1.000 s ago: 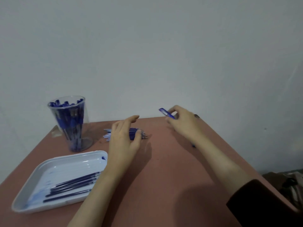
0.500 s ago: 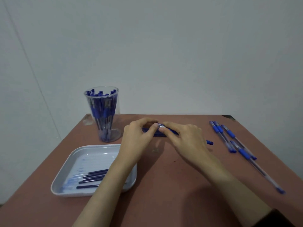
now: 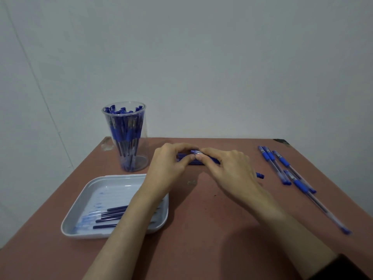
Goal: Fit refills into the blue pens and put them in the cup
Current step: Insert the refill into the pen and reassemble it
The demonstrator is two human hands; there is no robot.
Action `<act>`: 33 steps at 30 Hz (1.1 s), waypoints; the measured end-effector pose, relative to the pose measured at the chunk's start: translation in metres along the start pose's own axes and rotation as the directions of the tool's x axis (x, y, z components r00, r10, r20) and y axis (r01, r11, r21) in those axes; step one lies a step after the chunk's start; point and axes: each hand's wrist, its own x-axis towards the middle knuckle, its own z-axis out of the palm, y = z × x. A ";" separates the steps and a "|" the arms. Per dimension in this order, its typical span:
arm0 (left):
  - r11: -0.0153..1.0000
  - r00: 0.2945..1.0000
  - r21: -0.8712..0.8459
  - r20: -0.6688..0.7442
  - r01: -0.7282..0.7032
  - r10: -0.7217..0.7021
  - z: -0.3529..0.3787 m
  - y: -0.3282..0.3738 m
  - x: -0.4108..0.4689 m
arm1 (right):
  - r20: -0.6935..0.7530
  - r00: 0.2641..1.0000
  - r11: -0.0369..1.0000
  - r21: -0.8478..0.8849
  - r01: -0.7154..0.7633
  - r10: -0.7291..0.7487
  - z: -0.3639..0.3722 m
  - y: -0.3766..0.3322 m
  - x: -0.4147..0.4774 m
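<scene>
Pen (image 3: 196, 152) up at centre table, towards 12 o'clock, held between both hands just above the surface. Its long axis runs roughly from 10 o'clock to 4 o'clock. The clear-and-blue end that shows points to 10 o'clock; the rest of the barrel is hidden under the right palm. A blue tip (image 3: 260, 175) pokes out beyond the right hand at 4 o'clock, in line with it, though whether it belongs to the same pen cannot be told.

The left hand (image 3: 167, 168) comes in from 7 o'clock, thumb and forefinger curled and pinching the exposed end. The right hand (image 3: 232, 168) comes in from 5 o'clock, thumb and fingers curled round the barrel, its thumb tip touching the left thumb.

Just behind the fingers, touching the table (image 3: 201, 229), lies a small pile (image 3: 181, 157) of dark blue sticks, pens or refills, too hidden to tell which.

At 10 o'clock the clear cup (image 3: 126, 136) stands upright, packed with blue pens on end. At 8 o'clock, partly under the left forearm, sits the white tray (image 3: 80, 223), with a few dark refills (image 3: 113, 214) lying in it roughly 9 to 3. Out at 2 o'clock, well apart from the hands, several loose pens (image 3: 282, 164) lie side by side, running 11 to 5. A dark sleeve (image 3: 343, 269) shows at the right wrist.
</scene>
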 end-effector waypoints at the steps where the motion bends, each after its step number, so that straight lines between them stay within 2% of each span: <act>1: 1.000 1.000 -0.003 0.000 -0.007 0.007 -0.001 0.000 0.000 | 0.000 1.000 1.000 0.024 0.000 0.000 0.000 0.001 0.000; 4: 1.000 1.000 0.008 -0.002 -0.019 0.019 -0.003 -0.001 0.001 | 0.004 1.000 0.986 0.165 0.011 -0.012 0.002 0.004 0.000; 6: 1.000 1.000 0.025 -0.015 -0.009 0.009 -0.003 -0.001 0.001 | 0.011 1.000 0.980 0.200 0.022 -0.025 0.003 0.006 0.001; 16: 1.000 0.999 -0.012 -0.030 0.019 -0.020 0.000 -0.001 0.000 | 0.006 0.998 0.997 0.015 0.070 -0.070 -0.001 0.000 -0.001; 29: 0.989 0.998 -0.146 -0.053 0.023 -0.031 0.000 0.000 -0.001 | -0.041 0.999 0.988 0.148 0.040 -0.034 -0.003 -0.001 -0.003; 31: 0.989 0.998 -0.149 -0.049 0.023 -0.031 0.000 0.000 -0.001 | -0.010 0.999 0.987 0.155 0.033 -0.032 -0.004 0.000 -0.002; 33: 0.989 0.994 -0.140 -0.096 0.045 -0.059 0.000 0.000 0.000 | 0.050 0.999 0.996 0.086 -0.001 -0.003 -0.005 0.003 -0.001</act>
